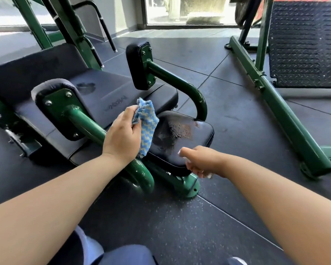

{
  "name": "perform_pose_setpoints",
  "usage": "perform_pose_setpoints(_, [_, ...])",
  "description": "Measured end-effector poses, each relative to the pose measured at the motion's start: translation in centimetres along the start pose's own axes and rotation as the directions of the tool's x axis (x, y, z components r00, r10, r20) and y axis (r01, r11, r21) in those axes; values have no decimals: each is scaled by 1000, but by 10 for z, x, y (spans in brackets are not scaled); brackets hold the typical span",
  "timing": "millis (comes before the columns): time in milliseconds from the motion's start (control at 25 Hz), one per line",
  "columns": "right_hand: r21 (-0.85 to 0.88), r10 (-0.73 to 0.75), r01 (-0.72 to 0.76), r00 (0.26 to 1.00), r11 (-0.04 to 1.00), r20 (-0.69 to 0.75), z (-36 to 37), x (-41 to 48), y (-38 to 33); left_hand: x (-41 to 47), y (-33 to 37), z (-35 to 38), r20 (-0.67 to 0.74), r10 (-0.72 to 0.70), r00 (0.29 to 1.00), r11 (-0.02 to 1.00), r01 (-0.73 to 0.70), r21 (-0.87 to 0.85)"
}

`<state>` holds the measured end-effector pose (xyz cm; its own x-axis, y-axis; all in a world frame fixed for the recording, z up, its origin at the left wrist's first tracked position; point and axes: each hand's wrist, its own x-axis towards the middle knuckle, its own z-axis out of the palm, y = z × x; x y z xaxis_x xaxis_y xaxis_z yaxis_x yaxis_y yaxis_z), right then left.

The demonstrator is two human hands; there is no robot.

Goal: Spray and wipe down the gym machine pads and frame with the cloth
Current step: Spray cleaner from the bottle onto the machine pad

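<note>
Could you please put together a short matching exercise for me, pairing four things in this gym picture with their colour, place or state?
Column A: 1 cloth; 2 small seat pad; 3 curved frame tube; 4 footplate.
Column B: a painted green; b wet with spray droplets; c gripped in the left hand; d textured black, at far right.
Pairs: 1-c, 2-b, 3-a, 4-d.

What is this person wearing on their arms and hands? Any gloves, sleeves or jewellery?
No gloves: the left hand and right hand are bare. The left forearm and right forearm are uncovered to the picture's edge, so no sleeves show. I see no watch, bracelet or ring, though the right hand is blurred. Blue-grey trousers show below.
</note>
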<state>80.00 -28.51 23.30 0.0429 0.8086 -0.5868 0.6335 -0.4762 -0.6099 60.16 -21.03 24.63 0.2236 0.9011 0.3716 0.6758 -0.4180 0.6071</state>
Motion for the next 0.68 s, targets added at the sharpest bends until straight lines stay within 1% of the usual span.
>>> perform_pose_setpoints(80, [154, 35, -40, 999, 987, 35, 2, -9, 28, -10, 9, 14, 34, 139, 990, 989, -140, 46])
perform_pose_setpoints(120, [180, 51, -56, 998, 982, 35, 4, -12, 47, -17, 14, 26, 70, 215, 974, 974, -219, 64])
perform_pose_setpoints(160, [158, 71, -73, 997, 985, 20, 8, -13, 67, -27, 19, 40, 109, 284, 953, 954, -292, 72])
perform_pose_setpoints(240, [7, 100, -99, 995, 995, -18, 18, -11, 106, -50, 28, 71, 189, 409, 893, 904, -425, 47])
perform_pose_setpoints(280, [-72, 101, -104, 994, 992, -32, 24, -10, 124, -65, 31, 87, 227, 484, 845, 863, -504, 35])
perform_pose_setpoints(320, [-117, 96, -101, 994, 988, -46, 30, -9, 138, -78, 34, 100, 258, 573, 778, 801, -599, 28])
perform_pose_setpoints(400, [-110, 105, -114, 991, 987, -82, 41, -7, 170, -107, 34, 130, 331, 736, 590, 633, -773, -30])
perform_pose_setpoints(440, [-83, 116, -125, 987, 989, -109, 45, -5, 188, -120, 35, 144, 415, 756, 506, 583, -809, -74])
perform_pose_setpoints(480, [-40, 121, -128, 982, 991, -146, 49, -4, 204, -130, 37, 154, 525, 702, 481, 610, -786, -96])
perform_pose_setpoints(520, [9, 135, -136, 973, 991, -185, 53, -2, 220, -136, 38, 164, 616, 592, 519, 699, -711, -72])
perform_pose_setpoints(560, [64, 150, -139, 963, 988, -223, 56, 0, 235, -137, 37, 175, 668, 437, 603, 816, -579, -12])
perform_pose_setpoints(600, [107, 166, -143, 953, 984, -254, 58, 4, 248, -135, 35, 185, 675, 277, 684, 904, -424, 59])
perform_pose_setpoints(640, [131, 181, -149, 942, 980, -282, 60, 11, 260, -132, 32, 195, 654, 163, 739, 949, -298, 100])
perform_pose_setpoints(680, [125, 189, -158, 932, 980, -309, 63, 18, 268, -131, 31, 201, 640, 91, 763, 969, -216, 119])
